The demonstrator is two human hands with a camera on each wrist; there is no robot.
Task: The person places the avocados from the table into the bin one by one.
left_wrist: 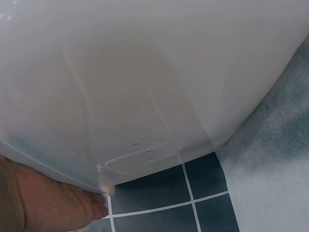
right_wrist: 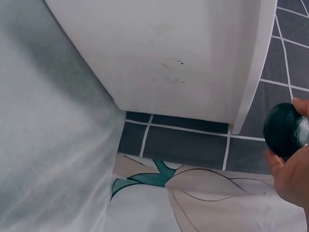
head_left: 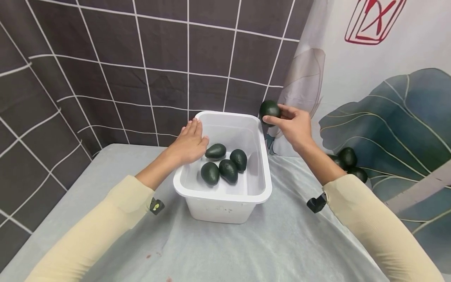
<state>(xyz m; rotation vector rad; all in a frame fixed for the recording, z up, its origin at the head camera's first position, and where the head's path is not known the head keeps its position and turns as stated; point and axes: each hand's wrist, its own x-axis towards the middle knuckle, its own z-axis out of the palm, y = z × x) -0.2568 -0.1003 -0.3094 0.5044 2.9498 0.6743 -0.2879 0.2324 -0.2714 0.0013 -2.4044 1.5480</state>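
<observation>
A white plastic tub (head_left: 222, 205) stands on the cloth-covered table, with several dark green avocados (head_left: 228, 171) lying on its floor. My left hand (head_left: 190, 143) rests on the tub's left rim, its fingers extended toward the far corner; the left wrist view shows that hand (left_wrist: 58, 205) against the tub's wall. Just outside the far right corner, my right hand (head_left: 294, 124) pinches one avocado (head_left: 269, 112) between thumb and fingers, at about rim height. The right wrist view has the same avocado (right_wrist: 282, 130) at its right edge, apart from the tub.
More avocados (head_left: 348, 157) lie at the right, partly hidden behind my right forearm. A dark curtain with white grid lines (head_left: 162, 51) hangs behind the tub, and a leaf-patterned curtain (head_left: 394, 113) hangs at the right. Pale grey cloth (head_left: 218, 250) covers the table.
</observation>
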